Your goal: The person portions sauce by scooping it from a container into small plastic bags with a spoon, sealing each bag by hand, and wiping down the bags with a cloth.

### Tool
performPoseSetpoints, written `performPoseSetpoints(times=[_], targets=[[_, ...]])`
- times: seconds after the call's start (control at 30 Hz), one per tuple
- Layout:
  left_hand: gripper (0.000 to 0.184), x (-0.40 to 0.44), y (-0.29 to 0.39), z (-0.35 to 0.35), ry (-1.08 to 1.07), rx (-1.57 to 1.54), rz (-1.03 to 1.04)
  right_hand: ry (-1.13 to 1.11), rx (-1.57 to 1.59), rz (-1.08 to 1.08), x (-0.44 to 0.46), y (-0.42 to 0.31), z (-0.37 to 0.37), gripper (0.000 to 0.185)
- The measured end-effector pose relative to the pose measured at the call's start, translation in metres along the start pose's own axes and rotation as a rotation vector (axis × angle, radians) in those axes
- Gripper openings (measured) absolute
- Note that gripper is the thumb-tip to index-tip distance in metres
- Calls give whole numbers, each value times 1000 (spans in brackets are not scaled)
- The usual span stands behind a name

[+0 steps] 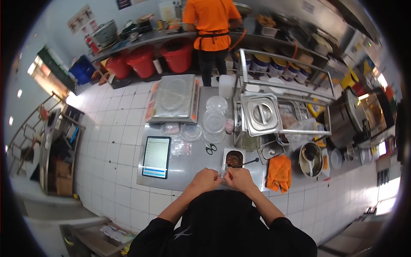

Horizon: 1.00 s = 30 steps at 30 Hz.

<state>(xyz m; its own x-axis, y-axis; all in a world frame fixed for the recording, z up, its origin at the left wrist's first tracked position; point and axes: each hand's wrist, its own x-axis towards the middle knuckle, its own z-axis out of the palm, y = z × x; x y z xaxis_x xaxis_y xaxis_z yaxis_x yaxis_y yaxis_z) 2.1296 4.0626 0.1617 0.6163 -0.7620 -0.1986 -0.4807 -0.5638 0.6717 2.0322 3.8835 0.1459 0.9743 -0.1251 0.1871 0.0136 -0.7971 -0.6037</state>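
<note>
My left hand point(207, 179) and my right hand point(238, 177) are close together at the near edge of the steel table point(192, 182). The fingers of both are closed in a pinch. Something small and pale seems to lie between them, too small to name. Just beyond stands a metal container point(234, 159) of dark reddish-brown sauce, with a dark-handled spoon point(248, 163) leaning out to the right. Black-handled scissors point(211, 148) lie behind my left hand. Farther left is a tablet point(156, 156) with a lit screen.
A scale point(173, 98), clear plastic lids point(214, 120) and a steel rack point(284, 92) with a lidded pan point(260, 113) occupy the far side. An orange cloth point(279, 173) and a pot point(311, 159) with a ladle are on the right. A person in orange point(212, 21) stands at the back counter.
</note>
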Motion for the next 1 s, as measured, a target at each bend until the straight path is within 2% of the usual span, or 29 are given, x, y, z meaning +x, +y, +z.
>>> performPoseSetpoints(times=[0.03, 0.13, 0.23, 0.33, 0.5, 0.53, 0.6, 0.63, 0.73, 0.77, 0.87, 0.9, 1.0], targets=[[25, -2, 0, 0, -7, 133, -47, -53, -34, -10, 1, -4, -1, 17], [36, -15, 23, -33, 35, 9, -173, -117, -13, -38, 11, -14, -18, 19], [54, -22, 36, -46, 434, -48, 348, -110, 104, -76, 20, -30, -43, 19], [61, -13, 49, -24, 514, -82, 373, -80, 134, -121, 20, -53, -60, 18], [50, 9, 27, 11, 593, -177, 463, -23, -1, -51, 15, -68, -71, 16], [47, 11, 25, 11, 607, -173, 481, 60, 64, -44, 12, -68, -71, 16], [42, 14, 28, 7, 607, -151, 485, 226, 196, -30, 4, -70, -71, 18], [39, 15, 28, 6, 606, -139, 485, 172, 202, -108, 2, -71, -77, 24], [36, 16, 29, 1, 474, -26, 519, 55, 167, -130, -7, -81, -77, 28], [34, 20, 30, 4, 460, -19, 547, -130, 162, -32, -9, -83, -80, 33], [34, 27, 22, 13, 311, -133, 657, -338, 156, 29, -4, -74, -72, 38], [41, 26, 26, 4, 277, -179, 732, -340, 226, 75, -4, -70, -68, 41], [53, 23, 19, 7, 146, -231, 627, -355, 164, 92, -6, -63, -68, 41]])
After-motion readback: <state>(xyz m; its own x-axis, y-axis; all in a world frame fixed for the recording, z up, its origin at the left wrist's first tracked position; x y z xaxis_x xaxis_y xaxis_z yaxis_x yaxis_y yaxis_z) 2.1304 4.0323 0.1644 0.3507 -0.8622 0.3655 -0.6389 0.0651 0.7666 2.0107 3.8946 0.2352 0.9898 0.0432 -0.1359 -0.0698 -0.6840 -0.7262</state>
